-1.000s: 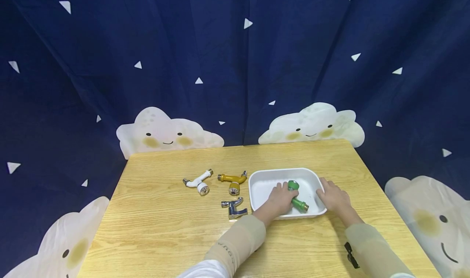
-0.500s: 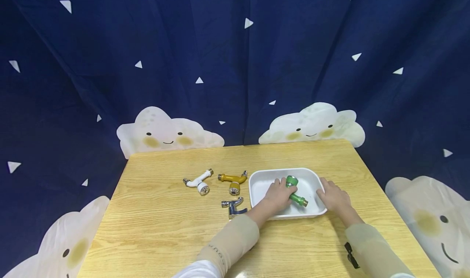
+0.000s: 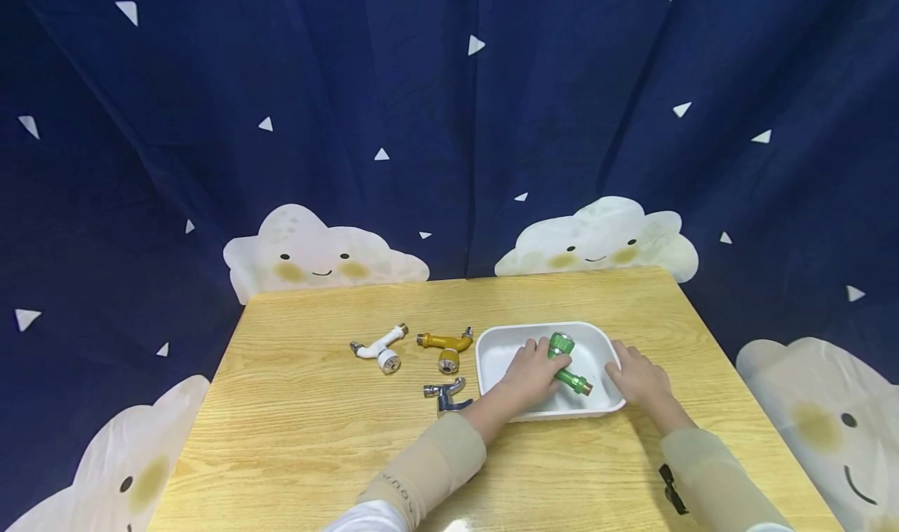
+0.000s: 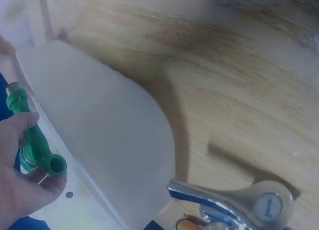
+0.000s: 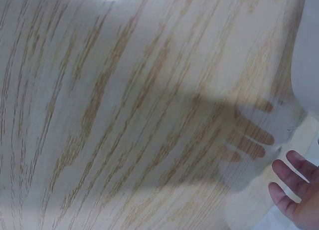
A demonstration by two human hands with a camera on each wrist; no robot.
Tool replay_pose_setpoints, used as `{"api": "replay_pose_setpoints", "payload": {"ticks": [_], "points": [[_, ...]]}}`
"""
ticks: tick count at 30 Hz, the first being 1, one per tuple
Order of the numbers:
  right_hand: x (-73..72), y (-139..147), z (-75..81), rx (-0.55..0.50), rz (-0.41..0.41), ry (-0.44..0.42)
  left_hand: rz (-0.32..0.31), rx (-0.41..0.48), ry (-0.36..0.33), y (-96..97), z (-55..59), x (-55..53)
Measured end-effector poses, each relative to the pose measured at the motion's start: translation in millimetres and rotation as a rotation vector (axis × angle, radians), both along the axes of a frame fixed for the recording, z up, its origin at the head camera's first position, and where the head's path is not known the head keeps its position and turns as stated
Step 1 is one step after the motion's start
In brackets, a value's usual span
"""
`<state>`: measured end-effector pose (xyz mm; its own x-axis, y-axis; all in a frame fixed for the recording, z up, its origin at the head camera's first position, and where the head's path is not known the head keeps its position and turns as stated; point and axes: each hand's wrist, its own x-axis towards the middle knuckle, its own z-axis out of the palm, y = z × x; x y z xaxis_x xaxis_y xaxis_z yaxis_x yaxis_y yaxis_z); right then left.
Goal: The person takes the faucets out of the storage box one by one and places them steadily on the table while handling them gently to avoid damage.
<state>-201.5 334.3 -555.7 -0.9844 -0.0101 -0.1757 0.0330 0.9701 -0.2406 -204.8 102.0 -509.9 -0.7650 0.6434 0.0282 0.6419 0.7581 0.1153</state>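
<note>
My left hand (image 3: 531, 374) holds a green faucet (image 3: 574, 381) by its body, inside or just above the white plastic tray (image 3: 500, 348). In the left wrist view, thumb and fingers of the left hand (image 4: 20, 192) pinch the green faucet (image 4: 34, 140); its round opening and threaded brass end show. My right hand (image 3: 641, 376) grips the tray's right rim, thumb over the inner side. The right wrist view shows several fingers of that hand (image 5: 299, 192) loose beside the tray wall (image 5: 310, 55); the thumb is out of frame there.
Left of the tray lie a white faucet (image 3: 381, 347), a yellow faucet (image 3: 442, 342) and a chrome faucet (image 3: 444, 398), the last close to my left forearm. A small black item (image 3: 672, 488) shows beside the right forearm. A navy curtain (image 3: 421, 87) hangs behind the wooden table (image 3: 309, 423).
My left hand has shifted slightly left. The green faucet has turned, so its ribbed knob now shows more at the top. The right hand and tray have stayed put.
</note>
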Motion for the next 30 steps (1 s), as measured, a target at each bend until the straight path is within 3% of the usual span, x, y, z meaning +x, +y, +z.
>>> {"api": "replay_pose_setpoints", "payload": {"ticks": [20,30], "points": [[0.8,0.6,-0.3,-0.005,0.003,0.03,0.023,0.043,0.103,-34.2,13.3,2.4],[-0.9,1.7,-2.1,-0.013,0.003,0.022,0.029,0.062,0.138,-52.4,14.5,5.1]]}}
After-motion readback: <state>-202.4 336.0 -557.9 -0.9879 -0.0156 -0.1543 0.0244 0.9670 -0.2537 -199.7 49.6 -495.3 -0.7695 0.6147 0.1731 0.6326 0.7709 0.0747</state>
